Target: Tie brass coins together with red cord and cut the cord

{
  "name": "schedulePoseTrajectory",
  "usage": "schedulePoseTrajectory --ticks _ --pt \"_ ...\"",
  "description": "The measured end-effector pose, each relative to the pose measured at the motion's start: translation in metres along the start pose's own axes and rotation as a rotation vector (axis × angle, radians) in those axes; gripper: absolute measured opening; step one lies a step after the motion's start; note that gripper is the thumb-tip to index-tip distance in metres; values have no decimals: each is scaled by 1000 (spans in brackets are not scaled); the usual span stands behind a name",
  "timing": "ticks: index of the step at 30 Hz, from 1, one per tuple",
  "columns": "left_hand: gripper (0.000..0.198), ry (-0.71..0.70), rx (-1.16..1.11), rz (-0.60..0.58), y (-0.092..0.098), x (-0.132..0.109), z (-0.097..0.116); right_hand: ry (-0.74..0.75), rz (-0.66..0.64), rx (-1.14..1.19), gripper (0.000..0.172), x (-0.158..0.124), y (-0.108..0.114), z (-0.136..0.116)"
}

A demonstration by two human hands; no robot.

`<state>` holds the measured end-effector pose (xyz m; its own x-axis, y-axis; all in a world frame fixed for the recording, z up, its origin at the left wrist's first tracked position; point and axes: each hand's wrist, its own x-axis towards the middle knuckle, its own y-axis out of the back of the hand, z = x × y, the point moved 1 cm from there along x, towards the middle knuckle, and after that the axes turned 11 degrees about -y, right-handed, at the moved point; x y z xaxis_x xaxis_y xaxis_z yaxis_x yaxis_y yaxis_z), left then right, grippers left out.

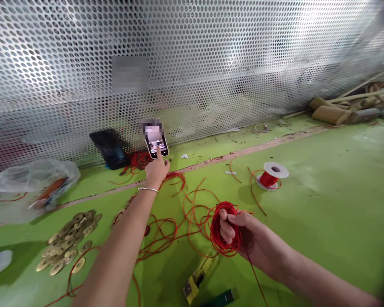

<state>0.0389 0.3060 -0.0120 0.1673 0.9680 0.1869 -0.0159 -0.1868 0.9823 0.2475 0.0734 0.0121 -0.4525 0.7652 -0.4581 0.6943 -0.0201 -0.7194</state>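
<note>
With its index finger stretched out, my left hand reaches to the lit screen of a phone that leans on the perforated metal panel. The fingertip appears to touch the lower part of the screen. My right hand is closed through a wound coil of red cord, held above the green tabletop. A loose tail of cord hangs below that hand. Tangled loops of red cord lie between my arms. Under the coil is a yellow box cutter, with a dark green lighter-like object beside it.
Brass coins with holes are heaped at the left, near a clear plastic bag. A dark phone leans on the perforated panel. A spool of red cord stands at right. Brown rolls lie far right.
</note>
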Motion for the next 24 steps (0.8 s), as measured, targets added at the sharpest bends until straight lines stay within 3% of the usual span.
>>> schedulePoseTrajectory --ticks 6,10,14,17,20,24 --pt "68 -15 -189 -9 8 0 -3 -1 -20 -1 19 0 3 0" --pt "52 -146 -460 -13 36 -12 9 12 -40 -30 17 0 3 -1" --pt "43 -378 -755 -61 76 -72 45 37 -90 -52 16 0 1 -4" --pt "60 -579 -1145 -283 96 -137 75 23 -121 -62 20 1 -2 -5" --pt "61 -566 -1120 -418 100 -187 96 -23 -171 -94 22 -1 -4 -4" --pt "58 -432 -1174 -325 94 -208 107 -44 -240 -143 21 -5 -7 -3"
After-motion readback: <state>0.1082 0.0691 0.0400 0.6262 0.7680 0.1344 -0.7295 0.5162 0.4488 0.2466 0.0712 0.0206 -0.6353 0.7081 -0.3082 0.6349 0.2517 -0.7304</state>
